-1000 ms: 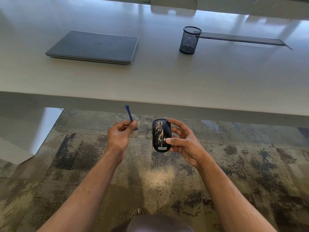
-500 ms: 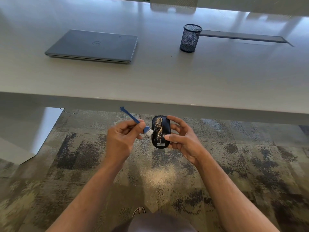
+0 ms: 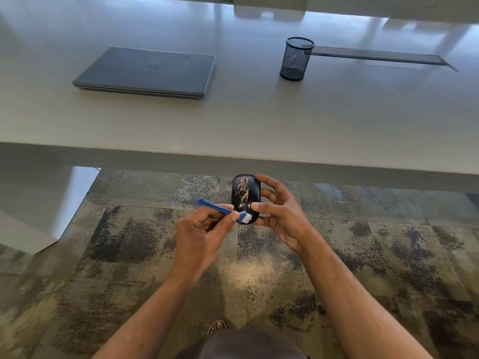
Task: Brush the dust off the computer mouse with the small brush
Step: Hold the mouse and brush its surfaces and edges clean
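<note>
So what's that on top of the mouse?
A tan streak of dust runs along the mouse. The brush bristles cover its near end, so any dust there is hidden.

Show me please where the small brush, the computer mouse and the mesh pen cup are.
small brush (image 3: 216,207), head view, on its blue handle.
computer mouse (image 3: 245,193), head view, on its dusty black top.
mesh pen cup (image 3: 295,60), head view, on its side wall.
</note>
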Tool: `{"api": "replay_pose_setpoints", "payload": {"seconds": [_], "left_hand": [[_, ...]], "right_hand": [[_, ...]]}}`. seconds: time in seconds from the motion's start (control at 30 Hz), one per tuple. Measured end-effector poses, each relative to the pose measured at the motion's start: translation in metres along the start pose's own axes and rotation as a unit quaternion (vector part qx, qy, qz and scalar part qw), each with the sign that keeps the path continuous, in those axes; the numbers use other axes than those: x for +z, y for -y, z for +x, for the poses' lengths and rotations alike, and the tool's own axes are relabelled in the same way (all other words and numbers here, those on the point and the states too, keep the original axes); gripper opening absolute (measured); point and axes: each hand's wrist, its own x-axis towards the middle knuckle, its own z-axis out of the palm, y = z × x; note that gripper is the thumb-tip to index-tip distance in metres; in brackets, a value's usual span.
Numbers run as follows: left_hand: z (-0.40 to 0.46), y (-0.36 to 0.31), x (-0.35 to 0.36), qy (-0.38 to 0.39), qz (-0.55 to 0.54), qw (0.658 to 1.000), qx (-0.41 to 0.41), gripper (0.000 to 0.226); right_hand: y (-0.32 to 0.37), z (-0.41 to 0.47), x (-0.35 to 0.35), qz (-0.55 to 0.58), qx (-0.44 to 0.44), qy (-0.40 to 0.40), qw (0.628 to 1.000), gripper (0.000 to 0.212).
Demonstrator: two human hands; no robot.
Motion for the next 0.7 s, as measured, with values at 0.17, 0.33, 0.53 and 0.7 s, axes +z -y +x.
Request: {"api": "replay_pose_setpoints", "payload": {"seconds": [0.17,0.33,0.53,0.7], "left_hand": [[-0.001,0.002,-0.002,-0.036,0.026,0.999,0.009,0.018],[0.003,0.006,-0.012,-0.076,0.011,0.997,-0.021,0.021],[-0.003,0.006,-0.012,-0.068,-0.035,0.997,-0.032,0.022],[-0.009,0.002,0.0,0.008,-0.008,1.0,0.015,0.017]], "right_hand": [[0.0,-0.001,0.0,0.01,0.003,0.0,1.0,0.063],[0.002,-0.004,-0.003,0.014,0.004,-0.006,1.0,0.065],[0.004,-0.006,-0.003,0.016,0.002,-0.002,1.0,0.065],[0.002,-0.008,0.0,0.014,0.002,0.006,1.0,0.064]]}}
